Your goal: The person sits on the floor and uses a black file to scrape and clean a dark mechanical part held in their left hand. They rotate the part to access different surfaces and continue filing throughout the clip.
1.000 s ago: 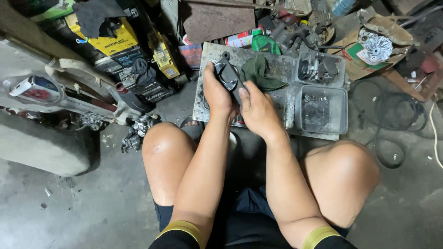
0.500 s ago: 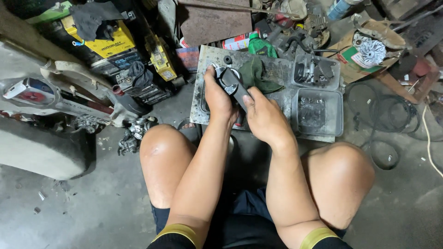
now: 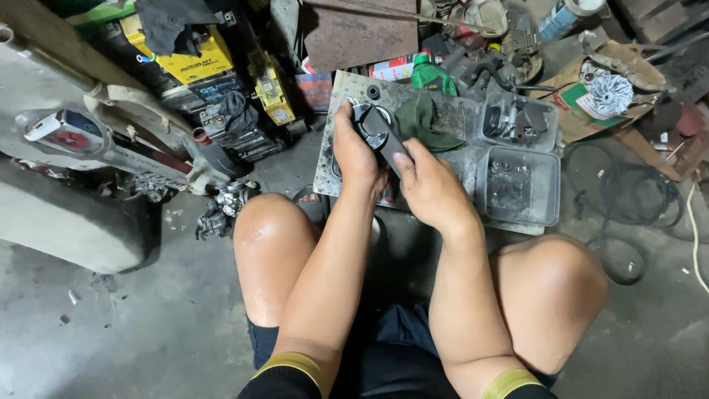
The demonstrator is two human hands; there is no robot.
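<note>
Gripping: both hands clasp one dark metal part (image 3: 378, 137) over a grimy metal plate (image 3: 450, 151) that lies on the floor.
Left hand (image 3: 354, 151): wrapped around the part's upper, round end, thumb on top.
Right hand (image 3: 432, 188): closed on the part's lower end, thumb pressing along it.
Part: dark grey with shiny round fittings, tilted from upper left to lower right, held just above the plate's left half.
Rag (image 3: 422, 122): dark green, crumpled on the plate just right of the part.
Trays: two clear plastic tubs at the plate's right edge; the upper tub (image 3: 517, 118) holds a carburettor-like piece, the lower tub (image 3: 517, 185) holds small bolts.
Yellow box (image 3: 181, 55): rectangular battery with a yellow top label, upper left, a black cloth draped over it.
Small yellow box (image 3: 272, 92): narrower yellow-labelled battery, standing beside a dark battery (image 3: 214, 92) with a blue and white label.
Can (image 3: 391, 68): red and white label, lying on its side behind the plate.
Green packet (image 3: 432, 75): glossy, just right of the can.
Carton (image 3: 591, 96): flattened brown cardboard with a green and red print, upper right, a white finned wheel (image 3: 609, 92) on it.
Spray can (image 3: 565, 15): blue with a white cap, top right.
Cables (image 3: 628, 192): black loops on the concrete floor, right of the tubs.
</note>
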